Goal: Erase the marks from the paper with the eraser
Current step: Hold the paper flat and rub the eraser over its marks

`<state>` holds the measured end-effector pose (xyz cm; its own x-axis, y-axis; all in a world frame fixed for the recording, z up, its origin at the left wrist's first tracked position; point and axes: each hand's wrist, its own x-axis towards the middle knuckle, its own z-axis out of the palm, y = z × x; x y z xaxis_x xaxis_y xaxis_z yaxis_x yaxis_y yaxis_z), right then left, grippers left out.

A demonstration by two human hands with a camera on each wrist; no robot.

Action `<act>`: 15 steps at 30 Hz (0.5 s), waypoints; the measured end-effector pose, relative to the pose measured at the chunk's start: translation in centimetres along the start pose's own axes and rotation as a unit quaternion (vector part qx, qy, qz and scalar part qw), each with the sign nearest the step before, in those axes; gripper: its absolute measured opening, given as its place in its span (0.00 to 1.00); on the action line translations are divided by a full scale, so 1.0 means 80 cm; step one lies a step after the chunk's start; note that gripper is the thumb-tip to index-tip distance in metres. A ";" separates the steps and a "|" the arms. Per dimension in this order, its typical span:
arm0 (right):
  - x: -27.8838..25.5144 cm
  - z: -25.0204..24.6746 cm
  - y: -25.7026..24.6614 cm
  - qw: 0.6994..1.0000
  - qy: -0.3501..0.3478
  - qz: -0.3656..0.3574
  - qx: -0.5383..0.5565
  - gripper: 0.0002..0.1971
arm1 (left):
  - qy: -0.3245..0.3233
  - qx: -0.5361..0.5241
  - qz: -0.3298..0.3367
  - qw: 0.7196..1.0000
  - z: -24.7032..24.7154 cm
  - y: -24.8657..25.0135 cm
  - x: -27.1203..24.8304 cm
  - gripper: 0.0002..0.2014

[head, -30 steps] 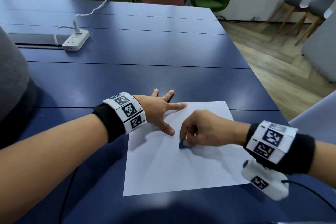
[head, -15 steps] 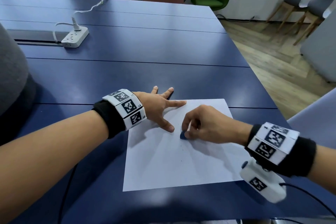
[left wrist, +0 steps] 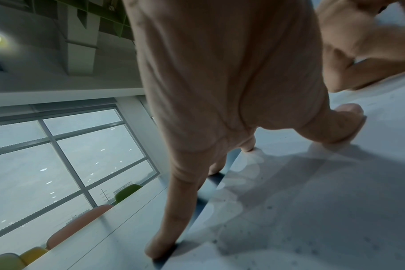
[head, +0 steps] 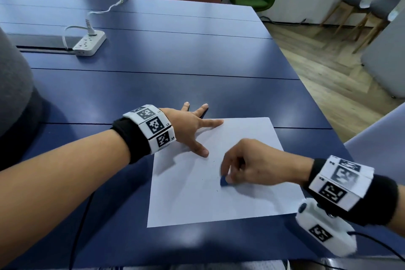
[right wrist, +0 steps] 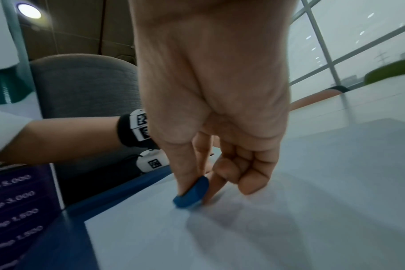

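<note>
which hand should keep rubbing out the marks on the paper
Right. The right hand already pinches the blue eraser against the paper. The left hand lies spread flat at the sheet's far left corner, steadying it.

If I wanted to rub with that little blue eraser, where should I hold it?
Hold the blue eraser by its two flat faces, coming from above, as the right hand does: thumb on one face, fingertip on the other. It is thin and stands on edge on the paper, so pinching high probably leaves the low edge free to rub.
</note>
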<state>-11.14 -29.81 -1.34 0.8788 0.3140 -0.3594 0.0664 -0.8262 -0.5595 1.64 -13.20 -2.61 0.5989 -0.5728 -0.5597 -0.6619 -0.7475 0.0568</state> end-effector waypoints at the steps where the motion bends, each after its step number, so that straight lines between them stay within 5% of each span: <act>1: 0.006 -0.003 0.004 0.999 0.040 0.013 0.000 0.03 | 0.000 0.001 -0.001 1.000 0.000 0.000 0.000 0.49; 3: 0.010 -0.003 0.008 0.996 0.085 0.026 0.000 0.02 | -0.002 0.000 0.000 1.000 -0.001 0.001 -0.001 0.49; 8: -0.010 0.007 0.003 1.000 0.016 0.010 0.012 0.02 | -0.005 -0.003 0.001 1.000 -0.001 0.002 -0.003 0.48; 12: -0.001 0.005 0.006 0.992 0.116 0.042 0.031 0.02 | -0.005 -0.002 -0.001 1.000 -0.002 0.002 -0.003 0.48; 15: -0.015 0.015 0.003 0.995 0.089 0.027 0.037 0.02 | -0.001 0.001 -0.003 1.000 -0.003 0.003 -0.003 0.48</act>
<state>-12.73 -29.82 -1.98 0.9504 0.1775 -0.2555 -0.0114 -0.8008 -0.5989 1.44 -13.28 -2.26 0.6016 -0.5681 -0.5616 -0.6599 -0.7496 0.0514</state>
